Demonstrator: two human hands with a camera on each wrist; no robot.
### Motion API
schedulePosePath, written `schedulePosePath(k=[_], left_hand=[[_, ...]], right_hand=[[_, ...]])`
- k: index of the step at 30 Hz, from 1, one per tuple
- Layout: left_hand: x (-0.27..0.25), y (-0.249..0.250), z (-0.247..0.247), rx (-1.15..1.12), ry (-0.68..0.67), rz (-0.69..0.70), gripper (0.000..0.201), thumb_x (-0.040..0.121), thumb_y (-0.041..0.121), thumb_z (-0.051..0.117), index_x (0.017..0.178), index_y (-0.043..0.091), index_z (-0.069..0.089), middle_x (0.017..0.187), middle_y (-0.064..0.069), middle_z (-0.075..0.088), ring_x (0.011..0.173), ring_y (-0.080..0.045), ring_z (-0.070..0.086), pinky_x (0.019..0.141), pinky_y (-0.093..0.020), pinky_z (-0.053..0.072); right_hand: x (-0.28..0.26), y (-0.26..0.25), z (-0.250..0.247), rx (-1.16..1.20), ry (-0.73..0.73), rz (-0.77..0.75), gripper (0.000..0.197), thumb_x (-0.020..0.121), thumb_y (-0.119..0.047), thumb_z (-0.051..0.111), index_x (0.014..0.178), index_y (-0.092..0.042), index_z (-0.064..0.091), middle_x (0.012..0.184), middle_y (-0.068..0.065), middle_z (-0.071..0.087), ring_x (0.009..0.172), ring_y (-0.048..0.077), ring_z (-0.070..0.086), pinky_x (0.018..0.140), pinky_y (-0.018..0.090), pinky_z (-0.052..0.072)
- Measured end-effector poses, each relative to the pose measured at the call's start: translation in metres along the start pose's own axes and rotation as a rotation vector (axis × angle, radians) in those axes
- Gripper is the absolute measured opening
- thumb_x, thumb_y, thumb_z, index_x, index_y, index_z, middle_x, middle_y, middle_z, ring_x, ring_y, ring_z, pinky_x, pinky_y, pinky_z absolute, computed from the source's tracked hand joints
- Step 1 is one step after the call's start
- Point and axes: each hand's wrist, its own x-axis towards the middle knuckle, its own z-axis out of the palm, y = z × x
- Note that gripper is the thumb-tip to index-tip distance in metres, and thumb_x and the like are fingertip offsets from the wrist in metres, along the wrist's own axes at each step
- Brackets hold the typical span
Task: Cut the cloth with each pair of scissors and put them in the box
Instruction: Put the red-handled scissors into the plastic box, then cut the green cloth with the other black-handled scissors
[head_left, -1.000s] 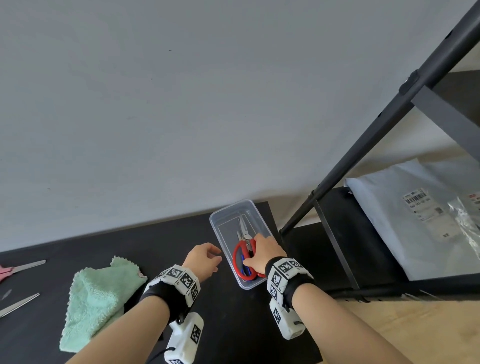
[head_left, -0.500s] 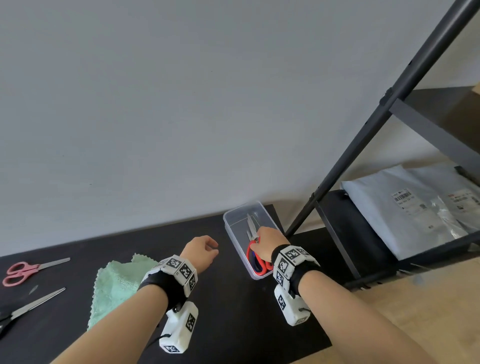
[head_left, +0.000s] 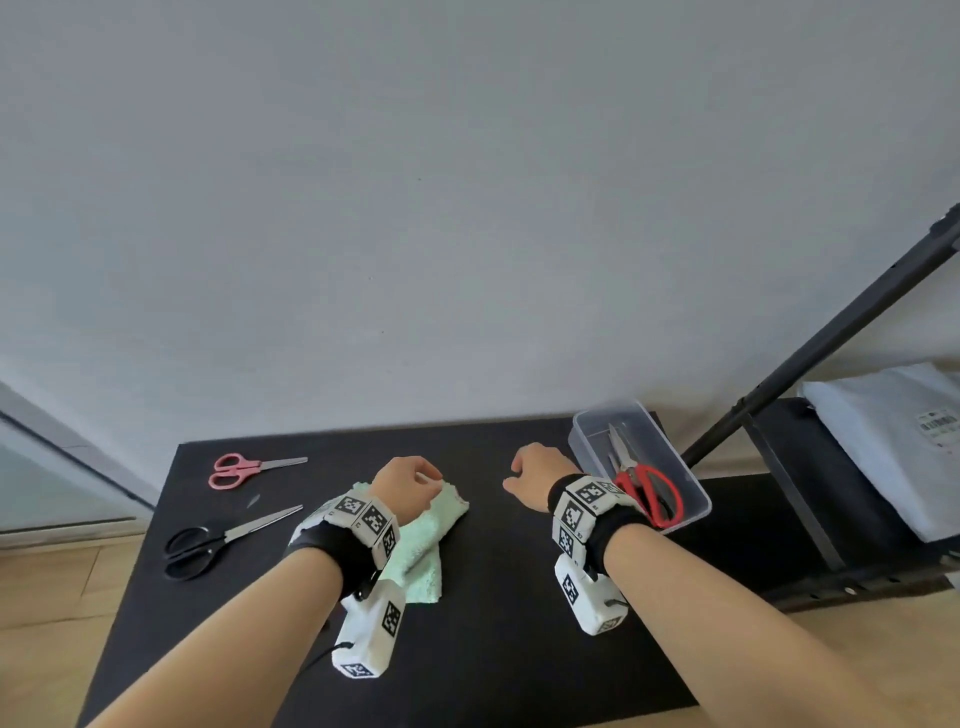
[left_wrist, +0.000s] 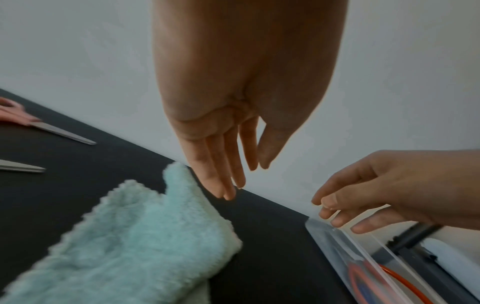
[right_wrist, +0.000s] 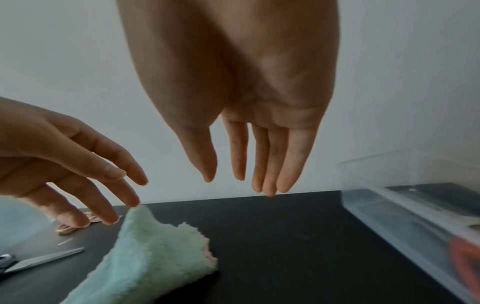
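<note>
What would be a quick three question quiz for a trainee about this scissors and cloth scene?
1. True or false: the right hand is holding scissors.
2. How many pairs of scissors lie on the table outside the box?
3. Which lies nearest the left hand: A) pink scissors, B) green cloth, C) black scissors?

Key: 1. False, it holds nothing. 2. Two, the pink and the black. 3. B.

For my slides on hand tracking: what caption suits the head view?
Both empty hands, left hand and right hand, hover over the green cloth; red scissors lie boxed.
</note>
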Motion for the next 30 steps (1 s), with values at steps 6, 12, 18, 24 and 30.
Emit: schedulePosePath(k=[6, 12, 18, 24, 30], left_hand=[[-0.019, -0.059, -0.055, -0.076, 0.068, -0.093, 0.012, 0.089, 0.012, 0.056, 0.098, 0.010, 0.063, 0.082, -0.005, 0.062, 0.072, -0.020, 0.063, 0.073, -0.037, 0.056], [-0.037, -0.119, -0.106, -0.109, 0.130, -0.172, 0.009, 0.088, 0.011, 0.055, 0.090, 0.015, 0.063, 0.082, -0.004, 0.063, 0.072, -0.019, 0.063, 0.070, -0.032, 0.054], [-0.049, -0.176, -0.147, -0.077, 0.184, -0.253, 0.008, 0.087, 0.014, 0.058, 0.085, 0.019, 0.064, 0.079, -0.002, 0.065, 0.070, -0.018, 0.062, 0.071, -0.033, 0.054], [-0.046, -0.221, -0.172, -0.054, 0.192, -0.304, 0.008, 0.087, 0.010, 0.057, 0.088, 0.015, 0.064, 0.071, 0.003, 0.060, 0.068, -0.016, 0.055, 0.069, -0.027, 0.048], [-0.036, -0.248, -0.181, -0.060, 0.189, -0.351, 0.010, 0.089, 0.012, 0.057, 0.098, 0.013, 0.062, 0.084, -0.003, 0.062, 0.069, -0.017, 0.056, 0.075, -0.029, 0.051]], right_hand=[[0.001, -0.080, 0.034, -0.038, -0.047, -0.090, 0.025, 0.090, -0.023, 0.052, 0.108, -0.007, 0.060, 0.105, 0.010, 0.066, 0.095, 0.028, 0.064, 0.085, 0.037, 0.053], [0.007, -0.146, 0.068, -0.067, -0.081, -0.156, 0.031, 0.089, -0.024, 0.054, 0.115, -0.009, 0.060, 0.114, 0.009, 0.065, 0.101, 0.029, 0.064, 0.089, 0.037, 0.051], [0.013, -0.198, 0.101, -0.113, -0.127, -0.211, 0.028, 0.089, -0.026, 0.055, 0.112, -0.011, 0.062, 0.112, 0.006, 0.066, 0.101, 0.028, 0.063, 0.085, 0.032, 0.048], [0.025, -0.235, 0.137, -0.131, -0.169, -0.238, 0.025, 0.088, -0.025, 0.057, 0.108, -0.011, 0.064, 0.107, 0.008, 0.067, 0.096, 0.028, 0.064, 0.083, 0.032, 0.050], [0.043, -0.258, 0.163, -0.121, -0.207, -0.259, 0.028, 0.088, -0.021, 0.059, 0.116, -0.017, 0.059, 0.114, 0.005, 0.064, 0.101, 0.024, 0.062, 0.088, 0.034, 0.050]])
